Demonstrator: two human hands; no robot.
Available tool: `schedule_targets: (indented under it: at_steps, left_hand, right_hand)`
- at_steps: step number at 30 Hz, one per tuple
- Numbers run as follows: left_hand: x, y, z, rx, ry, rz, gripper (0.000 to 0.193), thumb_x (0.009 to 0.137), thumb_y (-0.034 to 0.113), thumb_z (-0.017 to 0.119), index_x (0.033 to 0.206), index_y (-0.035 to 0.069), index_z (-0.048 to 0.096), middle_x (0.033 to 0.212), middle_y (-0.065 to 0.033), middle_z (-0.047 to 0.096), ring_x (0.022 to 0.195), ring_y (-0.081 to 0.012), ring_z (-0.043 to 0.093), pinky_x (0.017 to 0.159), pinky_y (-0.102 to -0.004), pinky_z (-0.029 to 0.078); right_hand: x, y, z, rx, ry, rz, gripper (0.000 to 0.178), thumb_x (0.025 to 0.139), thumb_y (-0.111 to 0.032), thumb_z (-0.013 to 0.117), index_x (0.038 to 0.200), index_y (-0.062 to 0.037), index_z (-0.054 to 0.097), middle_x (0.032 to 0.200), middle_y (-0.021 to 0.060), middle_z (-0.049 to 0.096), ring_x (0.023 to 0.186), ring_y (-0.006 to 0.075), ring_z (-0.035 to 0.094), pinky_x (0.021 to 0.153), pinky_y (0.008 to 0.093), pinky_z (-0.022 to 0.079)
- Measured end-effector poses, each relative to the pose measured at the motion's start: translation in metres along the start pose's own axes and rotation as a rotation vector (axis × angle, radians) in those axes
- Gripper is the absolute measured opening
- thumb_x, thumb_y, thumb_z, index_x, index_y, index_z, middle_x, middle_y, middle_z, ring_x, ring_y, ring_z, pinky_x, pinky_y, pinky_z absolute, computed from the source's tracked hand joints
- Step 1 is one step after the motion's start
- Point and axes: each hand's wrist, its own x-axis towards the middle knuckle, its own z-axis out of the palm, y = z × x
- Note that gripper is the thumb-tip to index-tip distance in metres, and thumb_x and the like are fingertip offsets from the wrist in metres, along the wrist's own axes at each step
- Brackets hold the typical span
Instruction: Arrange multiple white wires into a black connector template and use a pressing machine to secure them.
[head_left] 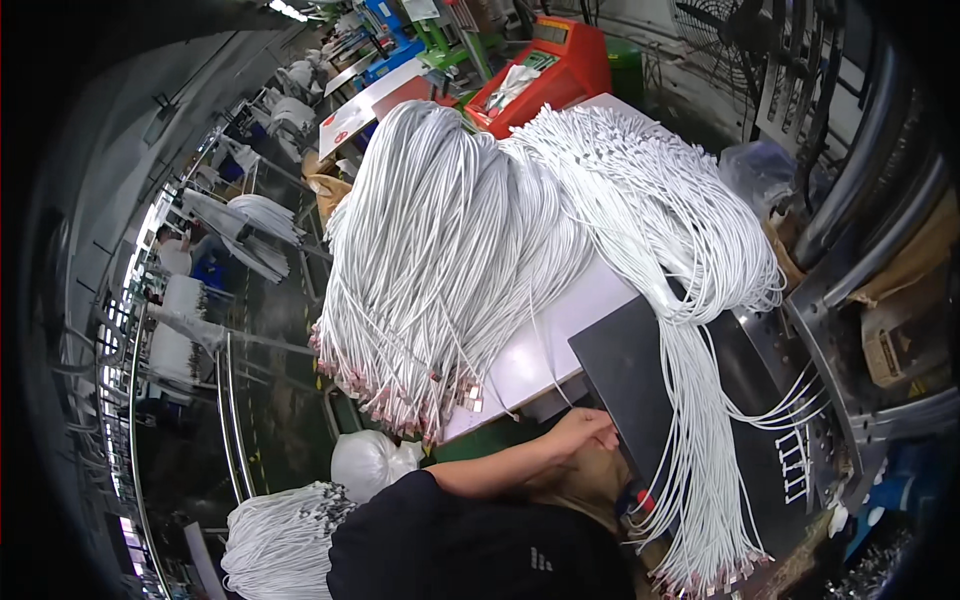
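Observation:
My left hand (588, 430) is at the near edge of a dark flat panel (625, 360), below the table edge. Its fingers are curled inward, and whatever they may hold is hidden. My right hand does not show. Across the dark panel hangs a long bundle of white cables (690, 420), with pinkish ends at the bottom. Several of its strands bend right toward a row of white moulded pieces (793, 466) on the machine. A big heap of white cables (430, 230) covers the table to the left, with another pile (660, 190) behind the bundle.
A red machine box (560, 75) stands behind the cables. Dark pipes and metal parts (870, 170) rise at the right, next to a cardboard box (905, 335). At lower left are another cable bundle (285, 535) and a white plastic bag (370, 460). Metal rails (232, 420) run along the left.

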Motion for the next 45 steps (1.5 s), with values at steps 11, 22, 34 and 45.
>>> schedule_targets:
  at_steps: [11, 22, 34, 45]
  left_hand:
    - [-0.049, 0.003, 0.042, 0.464, 0.021, 0.170, 0.053, 0.108, 0.034, 0.042, 0.082, -0.002, 0.071, 0.072, -0.0082, 0.070, 0.065, -0.0140, 0.066, 0.067, -0.0280, 0.054]
    - [-0.009, 0.092, 0.217, 1.435, -0.785, 1.328, 0.053, 0.093, 0.043, 0.066, 0.131, 0.007, 0.058, 0.139, -0.0158, 0.053, 0.133, -0.0322, 0.046, 0.111, -0.0481, 0.037]
    - [0.089, 0.210, 0.175, 1.474, -0.824, 0.659, 0.033, 0.083, 0.028, 0.077, 0.102, 0.001, 0.068, 0.085, -0.0105, 0.063, 0.078, -0.0248, 0.060, 0.075, -0.0363, 0.048]
    - [0.031, 0.123, 0.255, 1.588, -0.908, 0.867, 0.037, 0.089, 0.032, 0.072, 0.110, 0.002, 0.064, 0.091, -0.0157, 0.071, 0.084, -0.0284, 0.069, 0.077, -0.0395, 0.051]
  right_hand:
    - [0.153, -0.016, -0.231, 1.308, -0.425, 0.820, 0.034, 0.100, -0.024, 0.055, 0.092, 0.0047, 0.072, 0.084, 0.0145, 0.074, 0.063, 0.0178, 0.068, 0.054, 0.0272, 0.050]
    - [0.378, -0.072, -0.305, 0.096, 0.326, 0.081, 0.022, 0.093, -0.011, 0.062, 0.110, -0.0076, 0.075, 0.135, 0.0161, 0.060, 0.120, 0.0367, 0.059, 0.113, 0.0447, 0.034]
    - [0.063, -0.091, -0.134, 0.449, 0.439, 1.059, 0.018, 0.098, -0.012, 0.056, 0.087, -0.0001, 0.064, 0.077, 0.0092, 0.059, 0.074, 0.0204, 0.059, 0.069, 0.0323, 0.047]
    - [0.325, -0.121, -0.320, 0.323, 0.551, 0.315, 0.053, 0.076, -0.025, 0.079, 0.123, -0.0061, 0.064, 0.128, 0.0168, 0.060, 0.115, 0.0327, 0.058, 0.098, 0.0433, 0.047]
